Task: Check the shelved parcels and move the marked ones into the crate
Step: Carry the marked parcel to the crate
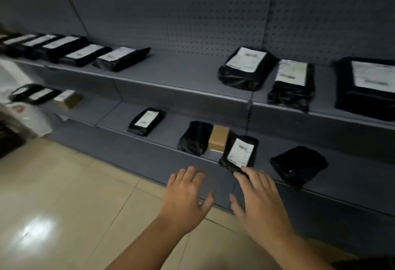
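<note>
A black parcel with a white label (240, 152) lies on the lower shelf (171, 124), its near corner over the shelf's front edge. My right hand (259, 201) is stretched out flat, fingertips touching that near corner. My left hand (186, 197) hovers open just left of it, in front of the shelf edge, holding nothing. Beside the labelled parcel sit a small brown box (219, 138), an unlabelled black parcel (195, 138) and another black parcel (299, 166) to the right. No crate is in view.
The upper shelf (181, 77) carries a row of labelled black parcels at left (121, 58) and three larger ones at right (245, 67). A further labelled parcel (147, 121) lies on the lower shelf. Tiled floor (64, 205) spreads left; white bags (27, 115) stand far left.
</note>
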Demonstrator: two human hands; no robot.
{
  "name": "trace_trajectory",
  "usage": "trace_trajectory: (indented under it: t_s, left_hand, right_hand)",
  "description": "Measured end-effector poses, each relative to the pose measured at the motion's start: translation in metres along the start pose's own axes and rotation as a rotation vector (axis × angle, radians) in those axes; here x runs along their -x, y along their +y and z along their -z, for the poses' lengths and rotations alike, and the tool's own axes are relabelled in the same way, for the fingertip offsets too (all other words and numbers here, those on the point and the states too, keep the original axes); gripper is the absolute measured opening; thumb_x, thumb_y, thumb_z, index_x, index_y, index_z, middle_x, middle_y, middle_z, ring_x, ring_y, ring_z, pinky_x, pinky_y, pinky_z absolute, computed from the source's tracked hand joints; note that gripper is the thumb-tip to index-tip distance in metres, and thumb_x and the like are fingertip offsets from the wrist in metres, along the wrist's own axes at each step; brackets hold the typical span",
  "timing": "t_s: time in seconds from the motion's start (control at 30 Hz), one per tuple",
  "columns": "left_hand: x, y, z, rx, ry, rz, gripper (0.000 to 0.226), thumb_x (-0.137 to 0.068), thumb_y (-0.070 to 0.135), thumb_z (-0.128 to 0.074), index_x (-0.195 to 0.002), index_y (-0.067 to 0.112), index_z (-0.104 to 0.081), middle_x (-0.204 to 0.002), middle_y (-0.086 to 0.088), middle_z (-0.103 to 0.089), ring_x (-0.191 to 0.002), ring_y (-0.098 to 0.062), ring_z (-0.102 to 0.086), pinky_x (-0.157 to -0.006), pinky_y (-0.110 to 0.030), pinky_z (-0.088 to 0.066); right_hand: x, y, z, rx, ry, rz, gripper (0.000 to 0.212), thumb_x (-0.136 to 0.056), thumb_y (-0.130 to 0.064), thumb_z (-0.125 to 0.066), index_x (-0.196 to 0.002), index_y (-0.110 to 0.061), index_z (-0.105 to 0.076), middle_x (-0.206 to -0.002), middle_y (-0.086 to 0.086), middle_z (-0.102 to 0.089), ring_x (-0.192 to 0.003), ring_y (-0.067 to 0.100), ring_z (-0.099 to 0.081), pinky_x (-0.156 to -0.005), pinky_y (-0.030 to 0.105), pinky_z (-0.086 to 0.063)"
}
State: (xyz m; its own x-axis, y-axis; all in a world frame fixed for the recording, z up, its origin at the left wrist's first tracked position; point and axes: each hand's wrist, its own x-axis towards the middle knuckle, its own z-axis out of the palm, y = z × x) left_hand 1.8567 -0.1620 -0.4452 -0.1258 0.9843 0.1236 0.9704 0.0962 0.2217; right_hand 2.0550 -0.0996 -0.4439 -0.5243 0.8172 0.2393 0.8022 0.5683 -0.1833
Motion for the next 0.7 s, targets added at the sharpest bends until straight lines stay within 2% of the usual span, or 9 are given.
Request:
trace_trajectory:
  t_s: [0.23, 0.43, 0.7]
  left_hand:
    - [0.043, -0.109, 0.022, 0.050, 0.107, 0.113, 0.045, -0.090, 0.058, -0.048, -0.120, 0.030, -0.068, -0.118, 0.013, -0.061, -0.109, -0.013, -0.060, -0.099, -0.031, -0.046]
    - [0.050, -0.206, 0.041, 0.052, 0.117, 0.090, 0.046, -0.089, 0.056, -0.050, -0.120, 0.028, -0.068, -0.117, 0.011, -0.063, -0.106, -0.014, -0.062, -0.095, -0.033, -0.050]
    - [0.029, -0.270, 0.044, 0.091, 0.077, 0.048, 0.049, -0.090, 0.054, -0.049, -0.123, 0.024, -0.067, -0.120, 0.008, -0.063, -0.108, -0.017, -0.062, -0.095, -0.035, -0.050]
  right_hand:
    - [-0.036, -0.096, -0.030, -0.012, -0.056, 0.085, 0.053, -0.085, -0.043, -0.074, -0.131, -0.017, -0.064, -0.130, 0.001, -0.060, -0.119, 0.024, -0.061, -0.098, 0.040, -0.054]
    - [-0.061, -0.177, -0.057, -0.013, -0.126, 0.042, 0.053, -0.091, -0.044, -0.067, -0.137, -0.020, -0.059, -0.137, -0.002, -0.056, -0.125, 0.022, -0.057, -0.103, 0.037, -0.050]
    - [-0.085, -0.220, -0.086, -0.021, -0.167, -0.045, 0.054, -0.086, -0.039, -0.073, -0.134, -0.016, -0.061, -0.134, 0.002, -0.059, -0.120, 0.025, -0.061, -0.096, 0.040, -0.054]
